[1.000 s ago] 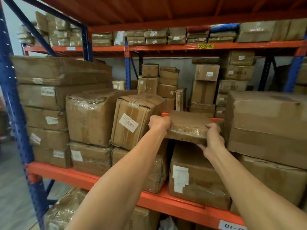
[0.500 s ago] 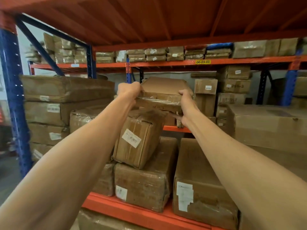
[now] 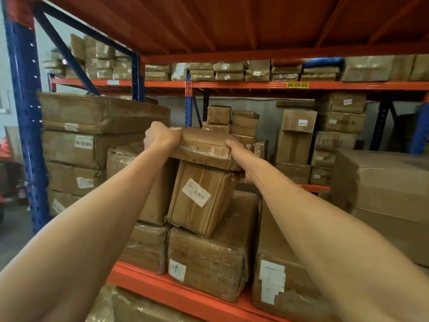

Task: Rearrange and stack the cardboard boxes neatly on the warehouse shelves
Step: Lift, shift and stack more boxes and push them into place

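You face brown cardboard boxes [image 3: 204, 147], several wrapped in glossy clear tape and bearing white labels [image 3: 196, 192]. Shelf beams [image 3: 176, 291] are orange, uprights [image 3: 25, 117] blue. One yellow tag [image 3: 297, 85] carries black digits.

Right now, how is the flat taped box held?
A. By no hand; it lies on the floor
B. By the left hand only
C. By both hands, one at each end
C: the left hand and right hand grip opposite ends of the flat taped box, above the tilted labelled box.
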### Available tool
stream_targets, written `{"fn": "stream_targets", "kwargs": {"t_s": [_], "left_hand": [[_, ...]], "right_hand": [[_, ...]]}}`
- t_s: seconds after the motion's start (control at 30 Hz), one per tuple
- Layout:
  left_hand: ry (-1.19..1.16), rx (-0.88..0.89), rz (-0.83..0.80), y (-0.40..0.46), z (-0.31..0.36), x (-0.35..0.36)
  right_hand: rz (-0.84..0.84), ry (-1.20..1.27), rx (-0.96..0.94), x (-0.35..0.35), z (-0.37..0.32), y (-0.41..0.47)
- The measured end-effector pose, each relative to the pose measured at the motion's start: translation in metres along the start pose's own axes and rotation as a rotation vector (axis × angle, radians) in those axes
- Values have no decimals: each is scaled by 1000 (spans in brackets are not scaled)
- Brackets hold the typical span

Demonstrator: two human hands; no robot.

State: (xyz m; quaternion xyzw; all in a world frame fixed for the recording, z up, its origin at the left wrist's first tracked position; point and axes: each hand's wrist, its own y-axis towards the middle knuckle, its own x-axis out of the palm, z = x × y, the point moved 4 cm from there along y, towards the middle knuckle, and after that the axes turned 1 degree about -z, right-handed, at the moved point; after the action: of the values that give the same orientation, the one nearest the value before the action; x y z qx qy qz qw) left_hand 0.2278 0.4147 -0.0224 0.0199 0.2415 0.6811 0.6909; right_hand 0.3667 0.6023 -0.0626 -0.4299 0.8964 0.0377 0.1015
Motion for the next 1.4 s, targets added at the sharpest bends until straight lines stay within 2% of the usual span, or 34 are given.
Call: {"fn": "stream_targets", "kwargs": {"t_s": [0.23,0.33,0.43,0.5,0.57,0.63,0.7,0.77,0.8,0.87,0.93,1.03,1.1,1.23,1.4], "left_hand": [[493,161,66,-20,21,9],[643,279,196,-35,37,11],[547,518,290,-70,77,40],[375,671,214,-107,112,75],[184,703,36,-149,139,114],[-6,545,-253,-187,155,158],[-180,253,-592,-225,158,202],[-299,33,-897,-266,158,233],[-362,-46,-1016,-283,158,243],[-471,-208,-1145,-303,155,255],[-522,-295,-1182,-305,150,268],[-533,-294,-1190,-297,141,281],[-621,-277,-1130,-298,139,286],[-741,-257,-1003,-303,143,282],[-744,-273,-865,-279,129,256]], "right_hand": [[70,-115,-62,-3,-5,-5],[197,-192,-201,-23,-21,-27],[417,-371,-443,-72,-61,-51],[584,-457,-492,-126,-85,-68],[750,-507,-484,-195,-95,-87],[896,-556,-405,-269,-84,-113],[1012,-550,-272,-338,-53,-147],[1066,-451,-133,-391,-4,-179],[1077,-370,-70,-410,25,-191],[1055,-195,23,-431,78,-211],[957,-37,54,-435,119,-215],[786,148,2,-427,153,-208],[713,194,-33,-425,166,-200],[751,258,-100,-422,177,-188],[737,219,-142,-389,168,-174]]}}
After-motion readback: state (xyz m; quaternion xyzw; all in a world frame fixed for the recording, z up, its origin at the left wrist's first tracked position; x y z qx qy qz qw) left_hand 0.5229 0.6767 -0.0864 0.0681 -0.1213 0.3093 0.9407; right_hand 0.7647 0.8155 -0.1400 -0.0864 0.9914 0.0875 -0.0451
